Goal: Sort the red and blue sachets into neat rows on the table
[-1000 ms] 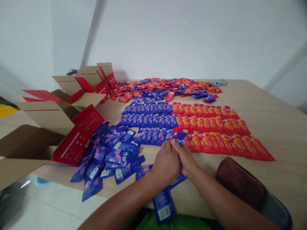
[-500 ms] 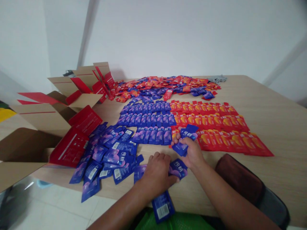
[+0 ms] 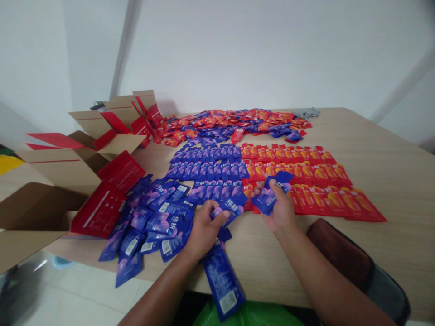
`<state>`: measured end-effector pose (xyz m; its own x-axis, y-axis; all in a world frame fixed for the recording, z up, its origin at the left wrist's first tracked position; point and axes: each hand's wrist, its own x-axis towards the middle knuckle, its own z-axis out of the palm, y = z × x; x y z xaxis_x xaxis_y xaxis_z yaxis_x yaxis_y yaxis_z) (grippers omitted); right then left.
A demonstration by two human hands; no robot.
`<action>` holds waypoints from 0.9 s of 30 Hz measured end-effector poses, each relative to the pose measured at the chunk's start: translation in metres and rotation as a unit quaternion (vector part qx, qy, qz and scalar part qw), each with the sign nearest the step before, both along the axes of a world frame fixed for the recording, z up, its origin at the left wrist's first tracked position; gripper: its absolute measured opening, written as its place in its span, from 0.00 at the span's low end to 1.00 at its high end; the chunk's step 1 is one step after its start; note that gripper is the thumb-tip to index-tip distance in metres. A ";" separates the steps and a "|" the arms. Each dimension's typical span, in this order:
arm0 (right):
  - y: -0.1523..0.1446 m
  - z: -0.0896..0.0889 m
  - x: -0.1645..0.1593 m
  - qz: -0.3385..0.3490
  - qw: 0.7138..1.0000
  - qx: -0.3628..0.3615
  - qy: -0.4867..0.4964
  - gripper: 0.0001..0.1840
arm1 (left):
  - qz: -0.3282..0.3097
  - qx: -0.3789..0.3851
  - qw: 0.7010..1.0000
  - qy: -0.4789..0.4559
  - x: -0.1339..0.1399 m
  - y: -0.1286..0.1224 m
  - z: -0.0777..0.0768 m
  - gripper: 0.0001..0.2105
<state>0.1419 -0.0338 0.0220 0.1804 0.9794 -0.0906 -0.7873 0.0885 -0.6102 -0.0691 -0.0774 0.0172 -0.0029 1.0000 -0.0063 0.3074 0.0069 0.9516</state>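
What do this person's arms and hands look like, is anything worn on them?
Both forearms are bare as far as the picture shows: no sleeves come into view. The left hand and the right hand wear no gloves. No watch, bracelet or ring shows on either wrist or on the fingers. The arms enter from the bottom edge, so anything worn higher up is out of view.
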 end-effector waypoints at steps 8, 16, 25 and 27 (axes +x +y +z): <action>-0.017 -0.014 -0.030 0.124 0.988 -0.029 -0.089 0.25 | 0.070 -0.134 0.945 -0.290 0.043 0.004 0.010 0.15; -0.021 -0.019 -0.034 0.126 0.983 -0.088 -0.104 0.24 | -0.089 0.061 0.994 0.000 0.030 -0.001 0.015 0.16; -0.018 -0.008 -0.024 0.105 0.993 -0.061 -0.016 0.22 | -0.188 0.063 0.906 0.374 -0.068 -0.078 0.018 0.31; -0.017 -0.009 -0.024 0.104 0.993 -0.061 -0.014 0.21 | -0.228 0.053 0.890 0.390 -0.069 -0.097 0.008 0.45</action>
<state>0.1183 -0.0504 0.0129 -0.0205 0.9779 -0.2081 -0.7638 -0.1496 -0.6279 -0.1386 -0.1742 0.0253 0.4425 0.8927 -0.0855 0.8226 -0.3660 0.4351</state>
